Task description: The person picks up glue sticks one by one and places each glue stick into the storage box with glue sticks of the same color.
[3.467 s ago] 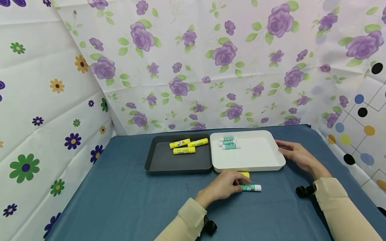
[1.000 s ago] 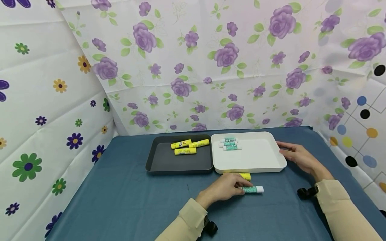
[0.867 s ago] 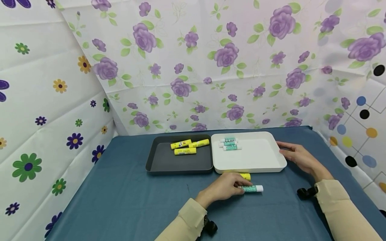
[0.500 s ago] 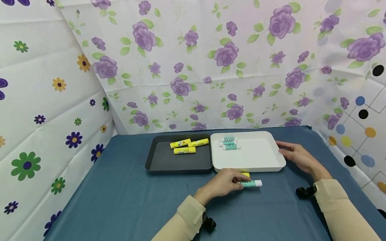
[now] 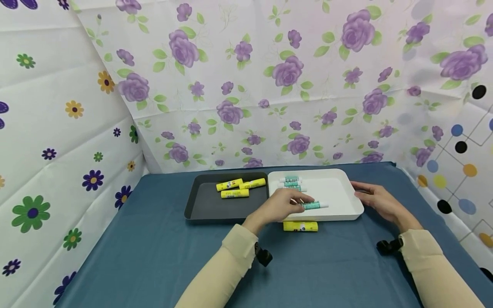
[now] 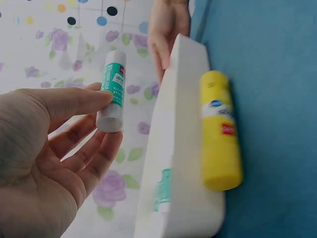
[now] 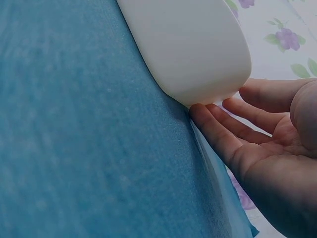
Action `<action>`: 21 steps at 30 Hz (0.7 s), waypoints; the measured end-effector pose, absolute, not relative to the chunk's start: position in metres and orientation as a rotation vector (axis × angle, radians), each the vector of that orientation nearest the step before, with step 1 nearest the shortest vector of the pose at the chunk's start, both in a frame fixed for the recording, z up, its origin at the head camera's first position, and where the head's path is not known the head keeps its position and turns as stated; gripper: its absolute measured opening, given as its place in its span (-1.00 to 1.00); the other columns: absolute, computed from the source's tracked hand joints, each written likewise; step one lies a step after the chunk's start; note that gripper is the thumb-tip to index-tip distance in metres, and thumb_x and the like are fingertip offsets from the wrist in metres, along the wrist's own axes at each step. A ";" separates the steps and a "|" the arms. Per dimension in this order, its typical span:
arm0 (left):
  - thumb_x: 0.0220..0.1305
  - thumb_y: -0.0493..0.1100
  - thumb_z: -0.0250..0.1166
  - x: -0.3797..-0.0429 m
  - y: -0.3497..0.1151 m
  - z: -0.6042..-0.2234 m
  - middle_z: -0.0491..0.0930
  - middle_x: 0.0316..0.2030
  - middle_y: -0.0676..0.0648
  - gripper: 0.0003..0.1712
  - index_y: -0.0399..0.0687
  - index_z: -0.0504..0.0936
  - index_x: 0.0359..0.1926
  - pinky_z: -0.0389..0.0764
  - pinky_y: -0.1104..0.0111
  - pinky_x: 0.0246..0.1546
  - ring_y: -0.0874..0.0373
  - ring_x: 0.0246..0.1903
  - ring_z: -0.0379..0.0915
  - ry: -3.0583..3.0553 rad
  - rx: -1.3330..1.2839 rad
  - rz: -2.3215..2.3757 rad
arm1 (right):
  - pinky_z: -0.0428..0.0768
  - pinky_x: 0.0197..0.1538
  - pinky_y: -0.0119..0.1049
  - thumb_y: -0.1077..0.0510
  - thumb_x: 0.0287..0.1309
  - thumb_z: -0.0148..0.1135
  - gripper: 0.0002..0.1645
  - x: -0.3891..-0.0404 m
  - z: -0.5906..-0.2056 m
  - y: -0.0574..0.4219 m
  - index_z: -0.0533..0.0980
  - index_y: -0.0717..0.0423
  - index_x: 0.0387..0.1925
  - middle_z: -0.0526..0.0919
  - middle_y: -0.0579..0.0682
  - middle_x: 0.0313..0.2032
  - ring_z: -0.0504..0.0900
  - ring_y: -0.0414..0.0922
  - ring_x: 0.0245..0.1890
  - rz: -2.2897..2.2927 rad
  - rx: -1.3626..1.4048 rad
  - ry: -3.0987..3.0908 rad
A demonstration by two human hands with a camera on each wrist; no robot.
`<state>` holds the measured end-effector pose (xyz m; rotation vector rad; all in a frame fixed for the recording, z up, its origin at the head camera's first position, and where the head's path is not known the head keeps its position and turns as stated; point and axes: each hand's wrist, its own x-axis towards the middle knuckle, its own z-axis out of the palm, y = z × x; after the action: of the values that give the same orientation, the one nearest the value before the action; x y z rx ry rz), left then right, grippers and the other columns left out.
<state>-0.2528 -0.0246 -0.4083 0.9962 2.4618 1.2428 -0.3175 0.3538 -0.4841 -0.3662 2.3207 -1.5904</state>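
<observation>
My left hand (image 5: 283, 204) is over the front part of the white tray (image 5: 339, 192). It pinches a glue stick (image 6: 115, 82) with a green label and white ends between thumb and fingers; in the left wrist view the stick is clear above the tray's rim. Several green-and-white glue sticks (image 5: 291, 179) lie in that tray's back left part, partly behind the left hand. My right hand (image 5: 379, 201) touches the tray's right end, its fingertips (image 7: 199, 110) against the outer wall. A yellow tube (image 5: 300, 226) lies on the cloth along the tray's front side.
A dark grey tray (image 5: 208, 209) stands left of the white one, side by side, with three yellow tubes (image 5: 235, 193) in it. Blue cloth (image 5: 154, 256) covers the table. Flowered sheets (image 5: 231, 85) hang behind and at the left.
The left hand has picked up the green glue stick from the cloth and carried it back and up over the white tray. The yellow tube is now uncovered. The right hand stays at the tray.
</observation>
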 end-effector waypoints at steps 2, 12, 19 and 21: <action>0.48 -0.30 0.29 -0.259 -0.025 -0.403 0.71 0.07 0.02 -0.62 -0.04 0.70 0.25 0.61 0.51 0.01 0.31 -0.04 0.61 2.478 0.990 1.232 | 0.52 0.08 -0.59 -0.04 0.59 0.10 -0.16 -0.317 -0.484 0.353 0.04 0.22 0.64 0.05 0.35 0.58 0.09 0.33 0.54 -1.588 -0.365 2.322; 0.47 -0.30 0.30 -0.286 -0.029 -0.388 0.73 0.05 -0.06 -0.62 -0.06 0.71 0.25 0.63 0.41 -0.09 0.12 0.02 0.63 2.534 0.906 1.187 | 0.55 0.12 -0.53 -0.05 0.58 0.11 -0.16 -0.318 -0.484 0.353 0.05 0.21 0.64 0.06 0.33 0.58 0.10 0.30 0.55 -1.582 -0.356 2.332; 0.45 -0.31 0.32 -0.307 -0.030 -0.383 0.73 0.11 -0.04 -0.60 -0.04 0.71 0.25 0.65 0.38 -0.04 0.08 0.05 0.65 2.559 0.859 1.096 | 0.53 0.10 -0.58 -0.07 0.57 0.12 -0.14 -0.318 -0.485 0.353 0.05 0.21 0.64 0.07 0.33 0.58 0.08 0.30 0.55 -1.595 -0.363 2.324; 0.45 -0.32 0.33 -0.313 -0.030 -0.383 0.72 0.12 -0.04 -0.60 -0.05 0.71 0.25 0.65 0.36 -0.01 0.07 0.07 0.65 2.551 0.830 1.078 | 0.53 0.09 -0.59 -0.07 0.57 0.13 -0.14 -0.318 -0.485 0.354 0.06 0.21 0.64 0.07 0.33 0.58 0.08 0.31 0.55 -1.599 -0.367 2.321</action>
<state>-0.3126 -0.0297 -0.3827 0.8297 2.5505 1.0778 -0.3179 0.3535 -0.4852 -0.3667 2.3214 -1.5985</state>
